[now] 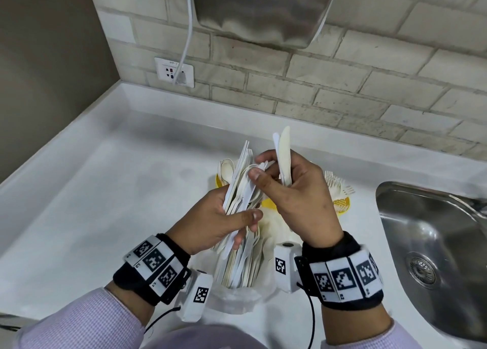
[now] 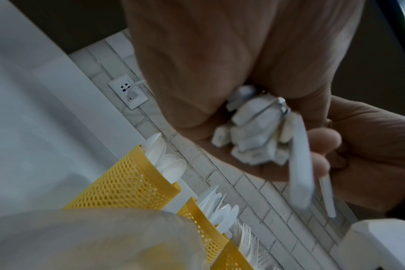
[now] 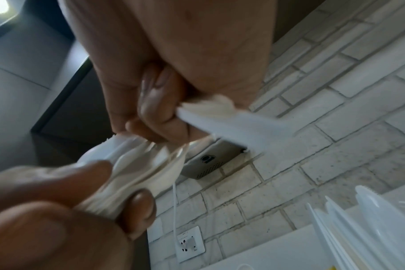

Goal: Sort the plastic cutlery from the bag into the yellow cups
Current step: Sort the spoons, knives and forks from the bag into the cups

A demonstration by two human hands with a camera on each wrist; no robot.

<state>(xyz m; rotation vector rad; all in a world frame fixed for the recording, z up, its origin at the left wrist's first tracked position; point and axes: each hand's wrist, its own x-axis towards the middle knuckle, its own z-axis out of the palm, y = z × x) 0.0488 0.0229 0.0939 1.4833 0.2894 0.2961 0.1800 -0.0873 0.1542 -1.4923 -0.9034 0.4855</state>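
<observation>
Sorting is well under way, judging by the cups. On the worktop, by the tiled wall, stand three yellow mesh cups in a row: the spoon cup already has several spoons, the knife cup next to it has knives, and the fork cup at the sink end is bristling w/ forks (each type seems to have its own cup, no mixing that I can see).

Still plenty left, tho. The left hand has its fingers curled round a thick mixed bundle of cutlery, held above the cups. The right hand grips two knives upright against the palm, while its thumb and forefinger pinch at the top of the bundle, prob. picking out the next piece. Below the hands, the clear plastic bag lies on the worktop near the person, w/ a good pile of pieces still in it.

My guess: roughly midway; bundle and bag contents still to go.
</observation>
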